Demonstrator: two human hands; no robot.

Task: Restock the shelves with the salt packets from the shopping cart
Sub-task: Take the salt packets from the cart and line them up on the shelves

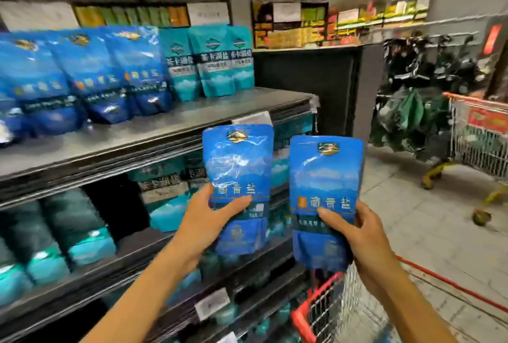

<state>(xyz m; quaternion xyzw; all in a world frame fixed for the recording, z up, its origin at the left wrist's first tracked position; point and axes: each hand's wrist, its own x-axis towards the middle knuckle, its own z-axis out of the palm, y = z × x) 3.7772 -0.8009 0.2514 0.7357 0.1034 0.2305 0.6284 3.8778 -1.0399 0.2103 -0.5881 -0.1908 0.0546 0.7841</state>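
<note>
From the head camera, your left hand (209,216) grips a blue salt packet (238,175) by its lower half, thumb across the front and fingers curled behind, so the pouch stands upright above the hand. Your right hand (360,235) grips a second blue packet (325,194) the same way, thumb on the printed band, the pouch upright and just beside the first without touching it. Both are raised in front of the shelving, below the level of the top shelf (170,125).

The pouches are flat, glossy plastic with rounded top corners, a gold crest near the top and crinkled, light-catching film. On the top shelf a row of matching blue packets (90,79) stands leaning back at the left, with teal packets (211,62) upright to their right. The shelf board is smooth grey metal with a dark ribbed front rail carrying a price tag (253,118).

In front of the standing packets, the board runs bare to its right corner. The lower shelf (115,260) holds dim teal pouches. The shopping cart (321,312), red-rimmed wire mesh, sits under your right forearm against the shelving's base. A second cart (478,133) stands well apart on the pale tiled floor (428,221) at the right.
</note>
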